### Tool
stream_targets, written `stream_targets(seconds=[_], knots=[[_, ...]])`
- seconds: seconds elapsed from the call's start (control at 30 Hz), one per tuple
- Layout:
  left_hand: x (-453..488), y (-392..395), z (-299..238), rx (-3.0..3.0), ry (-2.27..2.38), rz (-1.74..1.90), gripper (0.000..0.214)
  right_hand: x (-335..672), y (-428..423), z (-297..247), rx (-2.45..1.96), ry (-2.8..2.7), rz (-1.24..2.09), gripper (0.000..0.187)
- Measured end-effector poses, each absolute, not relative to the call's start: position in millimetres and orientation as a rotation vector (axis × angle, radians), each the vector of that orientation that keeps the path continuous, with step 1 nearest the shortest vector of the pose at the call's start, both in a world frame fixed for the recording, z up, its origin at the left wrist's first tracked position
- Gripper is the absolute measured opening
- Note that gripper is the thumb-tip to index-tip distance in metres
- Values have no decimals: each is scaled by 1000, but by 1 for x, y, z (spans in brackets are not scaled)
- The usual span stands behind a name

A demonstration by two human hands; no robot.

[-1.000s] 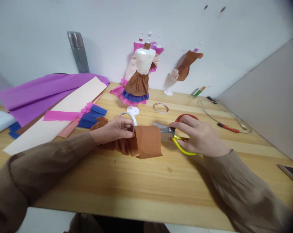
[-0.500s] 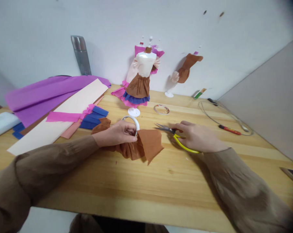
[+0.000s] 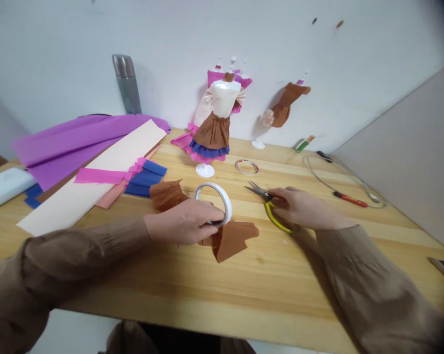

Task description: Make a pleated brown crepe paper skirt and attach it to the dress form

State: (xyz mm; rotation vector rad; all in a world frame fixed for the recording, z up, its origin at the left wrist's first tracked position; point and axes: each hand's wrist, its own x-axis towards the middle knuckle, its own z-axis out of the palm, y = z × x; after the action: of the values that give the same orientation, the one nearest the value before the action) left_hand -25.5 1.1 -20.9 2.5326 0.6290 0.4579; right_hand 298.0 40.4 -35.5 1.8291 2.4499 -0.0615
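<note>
Left hand (image 3: pixel 187 221) clamped on tape roll (image 3: pixel 227 204), brown paper (image 3: pixel 236 240) right beside it. Right hand (image 3: pixel 303 209) gripping scissors (image 3: pixel 268 197), blades slightly apart.

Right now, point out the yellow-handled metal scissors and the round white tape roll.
Yellow-handled metal scissors (image 3: pixel 268 197): head view, on the pivot.
Round white tape roll (image 3: pixel 227 199): head view, on its right side.

Scissors (image 3: pixel 268 197): yellow handle (image 3: pixel 274 221), grey blades (image 3: pixel 258 190). Tape roll (image 3: pixel 226 199) white. Crinkled paper (image 3: pixel 234 241) plain brown. Big sheet (image 3: pixel 78 140) purple, long strip (image 3: pixel 93 184) cream. Tabletop (image 3: pixel 273 285) yellowish, wood-grained.
</note>
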Motion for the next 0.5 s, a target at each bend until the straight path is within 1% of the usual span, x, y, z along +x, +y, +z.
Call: stream_targets(seconds=[0.13,0.23,0.3,0.4,0.43,0.5], knots=[[-26,2,-17,2327,652,515,10,288,37,-33,1823,2554,-23,45],[-26,7,-16,1958,626,556,9,282,34,-35,1735,2668,-84,44],[-26,10,-18,1694,591,578,11,279,34,-36,1723,2733,-68,42],[-27,15,-22,1476,595,631,17,277,34,-35,1755,2865,1,31],[-27,16,-24,1438,605,645,20,277,33,-33,1750,2919,-8,28],[-28,17,-25,1382,620,668,23,278,33,-30,1709,3011,-82,29]])
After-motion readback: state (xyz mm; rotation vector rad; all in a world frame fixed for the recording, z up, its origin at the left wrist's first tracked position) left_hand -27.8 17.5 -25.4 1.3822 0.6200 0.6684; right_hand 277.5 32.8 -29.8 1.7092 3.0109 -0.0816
